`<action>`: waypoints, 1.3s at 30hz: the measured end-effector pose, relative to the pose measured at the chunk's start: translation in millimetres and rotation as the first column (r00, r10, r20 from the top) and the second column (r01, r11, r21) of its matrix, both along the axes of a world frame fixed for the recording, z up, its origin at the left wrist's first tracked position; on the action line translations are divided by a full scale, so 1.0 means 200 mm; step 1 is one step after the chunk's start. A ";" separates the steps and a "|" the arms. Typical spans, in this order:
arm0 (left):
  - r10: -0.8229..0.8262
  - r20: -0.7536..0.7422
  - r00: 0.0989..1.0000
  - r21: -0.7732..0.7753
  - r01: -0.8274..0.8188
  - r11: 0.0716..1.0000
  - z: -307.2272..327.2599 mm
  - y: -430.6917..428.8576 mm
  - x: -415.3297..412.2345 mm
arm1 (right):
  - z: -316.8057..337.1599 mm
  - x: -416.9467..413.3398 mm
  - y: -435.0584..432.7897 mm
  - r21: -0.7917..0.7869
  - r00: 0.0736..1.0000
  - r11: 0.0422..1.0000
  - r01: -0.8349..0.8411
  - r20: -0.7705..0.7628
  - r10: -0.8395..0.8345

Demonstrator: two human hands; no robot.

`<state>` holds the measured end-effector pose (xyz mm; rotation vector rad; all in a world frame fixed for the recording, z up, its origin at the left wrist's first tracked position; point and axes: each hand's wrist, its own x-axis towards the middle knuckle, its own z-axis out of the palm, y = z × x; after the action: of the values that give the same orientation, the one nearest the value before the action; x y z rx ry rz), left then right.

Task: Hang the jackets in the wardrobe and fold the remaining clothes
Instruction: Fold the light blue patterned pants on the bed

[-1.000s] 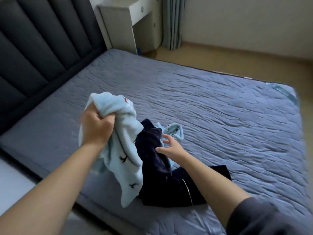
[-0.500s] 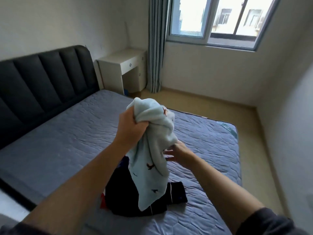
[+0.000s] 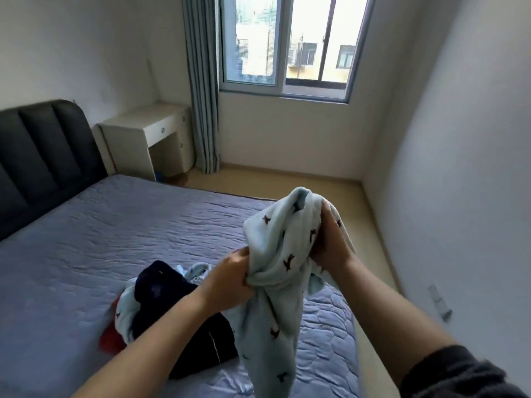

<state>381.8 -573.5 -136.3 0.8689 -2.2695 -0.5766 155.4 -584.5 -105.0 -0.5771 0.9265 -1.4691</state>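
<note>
I see the pale blue fleece garment (image 3: 275,239), dotted with small dark figures, held up in the air over the near right part of the bed, between both hands. My view shows the left hand (image 3: 232,278) clenched around a bunched twist of the fabric at its lower left. The right hand (image 3: 330,242) grasps the upper right part, its fingers buried in the folds. From the left hand's grip a long length of the garment hangs straight down past the mattress edge.

Below and to the left of the hands, a small heap of clothes lies on the mattress (image 3: 86,239). There is a dark navy garment (image 3: 161,291) with a thin white line on it and a second pale blue piece (image 3: 125,308) tucked against it. A bit of red fabric (image 3: 110,341) peeks out at the left of the heap. The left forearm crosses in front of the heap.

The mattress has a quilted grey-purple cover, and a dark padded headboard (image 3: 37,150) stands at its left end. Beyond that, a white desk (image 3: 143,130) sits in the corner, beside a grey-blue curtain (image 3: 201,81) and a window (image 3: 287,44). A dark sleeve (image 3: 459,374) covers the right upper arm.
</note>
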 end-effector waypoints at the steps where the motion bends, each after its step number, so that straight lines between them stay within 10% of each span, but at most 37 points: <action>1: -0.013 0.077 0.997 0.047 0.009 0.999 -0.05 0.01 0.00 | -0.01 -0.01 0.03 0.063 1.000 0.998 0.014 0.003 -0.014; 3: -0.079 0.119 0.990 0.341 0.034 0.940 -0.08 0.01 0.00 | -0.03 -0.02 0.06 0.091 0.994 0.994 0.051 -0.104 -0.042; 6: 0.000 -0.319 0.948 0.825 0.278 0.491 -0.04 -0.05 0.00 | -0.02 0.00 0.12 0.001 0.960 0.995 0.099 -0.262 -0.095; 11: 0.332 -0.435 0.837 0.895 0.362 0.260 0.07 -0.28 -0.09 | -0.07 0.07 0.17 -0.019 0.809 0.998 0.060 -0.585 -0.060; 15: 0.218 -0.388 0.895 0.886 0.298 0.355 0.13 -0.35 -0.16 | -0.09 0.02 0.20 0.188 0.477 0.977 -0.095 -0.853 0.211; 21: 0.142 -0.559 0.817 0.769 0.447 0.456 0.10 -0.32 -0.18 | -0.11 -0.09 0.29 0.281 0.979 0.958 -0.060 -0.171 0.111; 29: -0.015 -0.461 0.887 0.880 0.459 0.122 0.05 -0.39 -0.06 | -0.08 -0.02 0.13 -0.040 0.941 0.976 0.214 -0.261 -0.217; 39: 0.083 -0.641 0.763 0.720 0.561 0.409 0.11 -0.37 -0.19 | -0.04 -0.05 0.19 -0.056 0.998 0.997 -0.053 -0.048 0.050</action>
<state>344.5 -648.3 -115.0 0.5901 -1.3528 -2.0389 146.2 -546.3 -113.9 -0.6752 0.9015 -1.4453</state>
